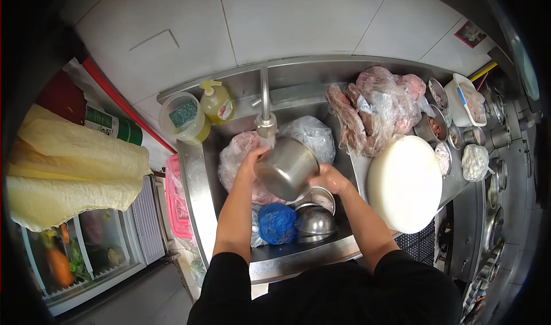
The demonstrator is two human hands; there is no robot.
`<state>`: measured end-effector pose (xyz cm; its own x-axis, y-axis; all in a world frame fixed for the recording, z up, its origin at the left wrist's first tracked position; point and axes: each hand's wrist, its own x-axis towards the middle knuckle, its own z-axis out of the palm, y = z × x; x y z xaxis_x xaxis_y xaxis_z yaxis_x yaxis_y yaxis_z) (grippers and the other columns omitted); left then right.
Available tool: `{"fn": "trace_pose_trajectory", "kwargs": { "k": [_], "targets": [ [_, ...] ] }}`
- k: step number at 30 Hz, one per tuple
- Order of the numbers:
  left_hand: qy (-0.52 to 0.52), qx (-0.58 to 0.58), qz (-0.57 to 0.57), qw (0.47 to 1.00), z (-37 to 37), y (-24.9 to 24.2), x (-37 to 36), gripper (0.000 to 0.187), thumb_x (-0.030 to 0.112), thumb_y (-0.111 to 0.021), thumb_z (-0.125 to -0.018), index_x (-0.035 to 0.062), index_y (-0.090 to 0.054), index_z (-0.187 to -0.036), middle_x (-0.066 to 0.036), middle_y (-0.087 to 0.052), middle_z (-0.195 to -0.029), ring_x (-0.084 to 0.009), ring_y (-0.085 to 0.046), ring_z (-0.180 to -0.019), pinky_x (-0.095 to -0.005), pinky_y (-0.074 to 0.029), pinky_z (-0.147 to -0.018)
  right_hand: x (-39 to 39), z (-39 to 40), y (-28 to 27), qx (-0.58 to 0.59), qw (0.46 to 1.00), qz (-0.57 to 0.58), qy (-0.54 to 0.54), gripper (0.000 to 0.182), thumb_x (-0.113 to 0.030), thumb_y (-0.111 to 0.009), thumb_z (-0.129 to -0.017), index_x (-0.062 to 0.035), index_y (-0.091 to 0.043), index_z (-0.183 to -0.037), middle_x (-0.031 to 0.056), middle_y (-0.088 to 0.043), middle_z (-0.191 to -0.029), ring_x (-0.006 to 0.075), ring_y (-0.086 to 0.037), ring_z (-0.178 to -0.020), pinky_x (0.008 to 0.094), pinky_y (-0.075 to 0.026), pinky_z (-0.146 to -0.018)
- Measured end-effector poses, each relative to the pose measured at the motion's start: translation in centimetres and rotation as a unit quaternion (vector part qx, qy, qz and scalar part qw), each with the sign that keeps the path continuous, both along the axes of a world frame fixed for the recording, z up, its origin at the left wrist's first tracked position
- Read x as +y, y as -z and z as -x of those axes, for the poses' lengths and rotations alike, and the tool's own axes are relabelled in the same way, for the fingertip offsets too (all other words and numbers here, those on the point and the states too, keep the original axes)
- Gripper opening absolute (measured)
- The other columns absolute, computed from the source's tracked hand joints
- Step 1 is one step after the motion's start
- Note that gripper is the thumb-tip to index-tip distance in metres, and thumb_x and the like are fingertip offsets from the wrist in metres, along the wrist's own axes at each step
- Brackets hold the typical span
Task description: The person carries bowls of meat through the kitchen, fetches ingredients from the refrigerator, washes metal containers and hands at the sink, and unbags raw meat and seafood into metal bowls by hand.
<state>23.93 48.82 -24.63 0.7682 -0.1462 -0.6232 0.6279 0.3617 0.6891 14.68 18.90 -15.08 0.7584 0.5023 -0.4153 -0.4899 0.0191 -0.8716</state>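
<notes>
A metal pot [287,167] is tilted under the faucet [266,121], above the sink [206,193]. My left hand [252,158] grips its left rim, close to the faucet's spout. On the opposite side, my right hand [330,180] is closed around the pot's edge. Beneath the pot, bags of pink meat [238,155] and a clear plastic bag [313,135] lie in the basin. Nearer to me sit a blue plastic bag [277,224] and a shiny metal bowl [317,221]. The pot's inside is hidden from view.
A soap pump bottle [218,107] and a tub with a green sponge [183,115] stand at the back left. To the right are bagged meat [379,107], a round white cutting board [406,184] and several metal containers [430,127]. A yellow cloth [74,158] hangs at left.
</notes>
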Motion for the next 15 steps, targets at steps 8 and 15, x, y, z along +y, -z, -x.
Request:
{"fn": "trace_pose_trajectory", "kwargs": {
  "k": [8, 15],
  "targets": [
    [0.314, -0.359, -0.388, 0.789, 3.1, -12.6, -1.6, 0.015, 0.008, -0.068, -0.08, 0.0006, -0.07, -0.093, -0.012, -0.07, -0.087, -0.0308, -0.066, -0.082, -0.0388, -0.049, -0.076, 4.4, -2.9, 0.1, -0.349, 0.869, 0.293, 0.194, 0.096, -0.016, -0.081, -0.076, -0.0142, -0.024, -0.154, 0.0194, -0.044, -0.144, 0.0313, -0.046, -0.13, 0.0441, -0.038, -0.108],
    [0.059, -0.534, -0.478, 0.695, 8.0, -14.2, 1.0, 0.015, 0.002, -0.065, -0.074, 0.0072, -0.069, -0.087, -0.011, -0.066, -0.096, -0.0313, -0.06, -0.098, -0.0434, -0.045, -0.092, 9.9, -7.1, -2.7, -0.391, 0.748, 0.446, -0.297, 0.03, -0.027, -0.07, -0.073, -0.0152, -0.076, -0.099, 0.0083, -0.073, -0.092, 0.0239, -0.062, -0.11, 0.0519, -0.016, -0.12]
  ]
}}
